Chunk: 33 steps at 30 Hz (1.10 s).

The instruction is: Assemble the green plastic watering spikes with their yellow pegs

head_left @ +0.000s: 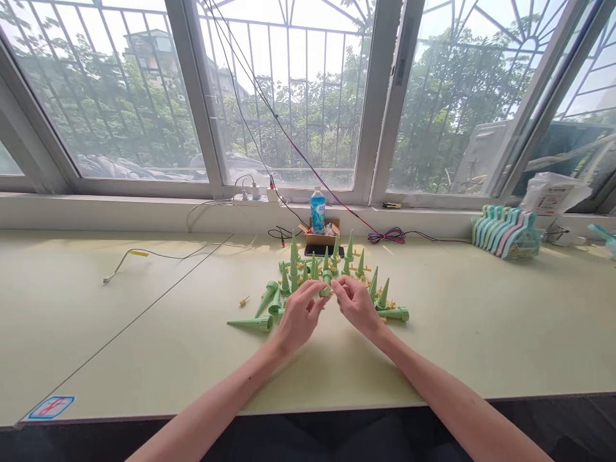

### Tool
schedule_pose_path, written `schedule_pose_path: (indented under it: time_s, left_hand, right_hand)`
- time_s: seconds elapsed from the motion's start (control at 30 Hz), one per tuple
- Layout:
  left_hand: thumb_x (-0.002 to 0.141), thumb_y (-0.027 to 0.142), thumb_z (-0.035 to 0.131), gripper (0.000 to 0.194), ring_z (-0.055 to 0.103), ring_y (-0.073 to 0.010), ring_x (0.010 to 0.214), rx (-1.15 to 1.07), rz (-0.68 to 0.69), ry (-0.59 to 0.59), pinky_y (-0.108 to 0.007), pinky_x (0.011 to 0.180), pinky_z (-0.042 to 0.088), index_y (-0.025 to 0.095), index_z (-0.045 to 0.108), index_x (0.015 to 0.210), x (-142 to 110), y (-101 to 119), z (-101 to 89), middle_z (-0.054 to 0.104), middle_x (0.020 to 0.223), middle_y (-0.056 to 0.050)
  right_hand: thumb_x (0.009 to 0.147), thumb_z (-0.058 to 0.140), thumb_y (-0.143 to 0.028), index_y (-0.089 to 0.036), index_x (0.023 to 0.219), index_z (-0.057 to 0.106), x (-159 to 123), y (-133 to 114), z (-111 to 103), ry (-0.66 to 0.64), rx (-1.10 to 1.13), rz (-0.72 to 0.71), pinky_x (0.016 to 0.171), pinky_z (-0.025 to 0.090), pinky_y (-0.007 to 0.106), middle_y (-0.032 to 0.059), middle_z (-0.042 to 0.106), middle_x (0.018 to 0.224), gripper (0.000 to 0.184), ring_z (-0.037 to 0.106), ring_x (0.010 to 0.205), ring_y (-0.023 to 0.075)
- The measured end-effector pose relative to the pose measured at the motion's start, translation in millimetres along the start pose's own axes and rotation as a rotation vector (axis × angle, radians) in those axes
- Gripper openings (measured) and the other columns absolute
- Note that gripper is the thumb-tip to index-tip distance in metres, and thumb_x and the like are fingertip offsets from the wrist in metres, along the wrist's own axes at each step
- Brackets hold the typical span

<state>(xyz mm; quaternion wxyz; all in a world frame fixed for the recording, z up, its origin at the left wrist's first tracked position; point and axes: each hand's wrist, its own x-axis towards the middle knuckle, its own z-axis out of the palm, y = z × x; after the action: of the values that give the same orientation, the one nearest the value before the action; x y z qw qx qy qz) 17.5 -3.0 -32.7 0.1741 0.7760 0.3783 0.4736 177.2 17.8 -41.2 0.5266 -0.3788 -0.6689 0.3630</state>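
Observation:
My left hand is closed around a light green plastic plant-watering spike, its cap end toward me. My right hand pinches at a small yellow valve piece on the spike's side, partly hidden by the fingers. Beyond both hands, several green spikes stand point up, some with yellow valves sticking out. More spikes lie flat, one of them left of my left hand. A loose yellow valve rests by itself farther left.
A bottle of blue liquid stands in a small cardboard box near the window, behind a dark phone. Coiled cable and a bundle of pastel hangers lie to the right. A white cable crosses the table's left side.

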Motion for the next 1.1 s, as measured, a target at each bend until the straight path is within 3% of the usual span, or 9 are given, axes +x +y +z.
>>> schedule_pose_path:
  time_s: [0.43, 0.67, 0.87, 1.0, 1.1]
  left_hand:
    - [0.095, 0.033, 0.045, 0.026, 0.048, -0.005, 0.049, 0.008, -0.089, -0.015, -0.02, 0.046, 0.046, 0.022, 0.062, 0.111, 0.4, 0.2, -0.5, 0.063, 0.104, -0.005]
    - [0.096, 0.039, 0.041, 0.035, 0.053, -0.008, 0.043, -0.004, -0.167, -0.05, -0.021, 0.047, 0.044, 0.024, 0.056, 0.123, -0.5, 3.2, -1.5, 0.068, 0.081, -0.001]
    - [0.093, 0.047, 0.045, 0.037, 0.053, -0.0069, 0.041, -0.074, -0.242, -0.008, -0.021, 0.04, 0.043, 0.021, 0.056, 0.116, -0.3, 3.3, -1.0, 0.068, 0.105, -0.007]
    - [0.092, 0.047, 0.045, 0.037, 0.053, -0.0066, 0.041, -0.093, -0.246, -0.01, -0.02, 0.038, 0.042, 0.019, 0.059, 0.112, -0.2, 3.4, -0.5, 0.069, 0.096, -0.006]
    - [0.092, 0.048, 0.045, 0.036, 0.052, -0.0076, 0.041, -0.115, -0.266, -0.038, -0.02, 0.038, 0.042, 0.018, 0.062, 0.104, -0.2, 3.8, -0.3, 0.066, 0.078, -0.002]
  right_hand:
    - [0.09, 0.047, -0.05, -0.021, 0.069, 0.046, -1.7, -2.4, 1.3, -0.086, 0.028, 0.039, 0.039, 0.026, 0.022, -0.0064, 0.038, 0.048, 0.036, 0.031, 0.039, 0.0081]
    - [0.089, 0.049, -0.049, -0.021, 0.07, 0.044, -0.8, -3.9, 2.3, -0.171, 0.237, 0.138, 0.034, 0.023, 0.02, -0.0102, 0.032, 0.045, 0.035, 0.024, 0.034, 0.0056]
    - [0.088, 0.05, -0.047, -0.02, 0.068, 0.043, 0.0, -5.0, 1.0, -0.147, 0.338, 0.195, 0.03, 0.022, 0.019, -0.0108, 0.031, 0.044, 0.034, 0.025, 0.033, 0.0053]
    - [0.088, 0.051, -0.045, -0.02, 0.066, 0.042, 0.8, -4.2, 0.3, -0.137, 0.372, 0.215, 0.03, 0.023, 0.018, -0.0109, 0.03, 0.044, 0.035, 0.027, 0.032, 0.005]
    - [0.087, 0.052, -0.045, -0.02, 0.064, 0.04, 0.7, -3.0, 0.6, -0.147, 0.387, 0.225, 0.03, 0.022, 0.018, -0.0108, 0.029, 0.044, 0.036, 0.027, 0.032, 0.0047]
